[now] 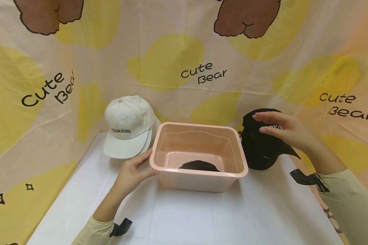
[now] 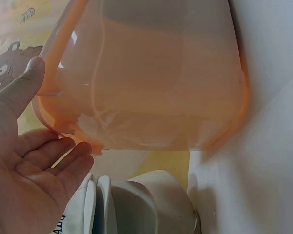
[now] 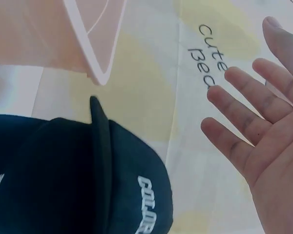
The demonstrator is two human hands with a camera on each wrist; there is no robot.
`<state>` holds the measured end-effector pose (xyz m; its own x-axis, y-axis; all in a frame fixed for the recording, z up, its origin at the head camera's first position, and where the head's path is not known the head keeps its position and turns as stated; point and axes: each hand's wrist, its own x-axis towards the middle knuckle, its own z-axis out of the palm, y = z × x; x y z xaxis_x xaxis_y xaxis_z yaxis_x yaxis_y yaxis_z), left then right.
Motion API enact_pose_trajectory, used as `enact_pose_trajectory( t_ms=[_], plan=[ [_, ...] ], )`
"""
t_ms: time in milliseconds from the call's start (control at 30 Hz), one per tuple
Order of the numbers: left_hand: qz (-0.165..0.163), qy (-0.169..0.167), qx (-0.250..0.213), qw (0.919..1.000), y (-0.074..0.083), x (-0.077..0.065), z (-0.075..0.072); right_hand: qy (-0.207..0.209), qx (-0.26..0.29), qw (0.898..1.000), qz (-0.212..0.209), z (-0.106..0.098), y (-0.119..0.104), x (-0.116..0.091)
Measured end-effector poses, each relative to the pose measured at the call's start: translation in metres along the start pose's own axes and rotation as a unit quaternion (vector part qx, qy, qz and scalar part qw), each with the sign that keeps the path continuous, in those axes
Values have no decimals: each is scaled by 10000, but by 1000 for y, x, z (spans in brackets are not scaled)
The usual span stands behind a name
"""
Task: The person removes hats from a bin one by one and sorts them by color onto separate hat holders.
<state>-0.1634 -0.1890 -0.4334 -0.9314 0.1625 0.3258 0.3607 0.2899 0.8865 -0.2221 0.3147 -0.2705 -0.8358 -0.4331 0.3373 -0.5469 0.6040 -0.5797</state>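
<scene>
A pink plastic bin (image 1: pixel 190 182) stands in the middle of the table, with a black item (image 1: pixel 200 165), partly hidden by the front wall, inside. My left hand (image 1: pixel 134 172) touches the bin's left end, thumb near the front corner and relaxed fingers along the side; the left wrist view shows its palm facing the bin. Stacked black caps (image 1: pixel 257 149) with white lettering stand right of the bin. My right hand (image 1: pixel 289 131) hovers by the upper cap, fingers extended and holding nothing. In the right wrist view, that hand (image 3: pixel 263 126) is apart from the black caps (image 3: pixel 49 170).
White caps (image 1: pixel 128 115), stacked with the front one lettered COLORADO, sit left of the bin, close behind my left hand. A white cloth (image 1: pixel 184 214) covers the table. A printed Cute Bear backdrop (image 1: pixel 165 64) rises right behind the caps and bin.
</scene>
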Motion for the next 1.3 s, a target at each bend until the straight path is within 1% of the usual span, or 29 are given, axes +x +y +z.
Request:
enact_pose_trajectory(
  t_ms=[33,200,267,433,633,767,867,1100,1300],
  plan=[
    [-5,7,7,10000,0,0,0,-44,-66,10000,34,1,-3,3],
    [30,21,24,10000,-1,0,0,-218,-220,9995,-88,5,-13,16],
    [58,16,14,10000,0,0,0,-300,-216,9990,-249,7,-16,21],
    [92,31,22,10000,1,0,-1,-575,-295,9969,-449,12,-24,34],
    [164,65,-22,9998,1,0,-1,-925,-505,9934,-441,19,-34,47],
    [164,63,14,9998,1,0,-1,-1041,-429,9928,-419,24,-38,55],
    [135,67,20,9999,1,0,0,-1219,-337,9911,-417,28,-40,62],
    [140,54,19,9999,1,0,0,-1777,-141,9825,-534,40,-45,79],
    [104,37,-7,9999,0,0,0,-2391,29,9683,-719,57,-46,91]
  ],
)
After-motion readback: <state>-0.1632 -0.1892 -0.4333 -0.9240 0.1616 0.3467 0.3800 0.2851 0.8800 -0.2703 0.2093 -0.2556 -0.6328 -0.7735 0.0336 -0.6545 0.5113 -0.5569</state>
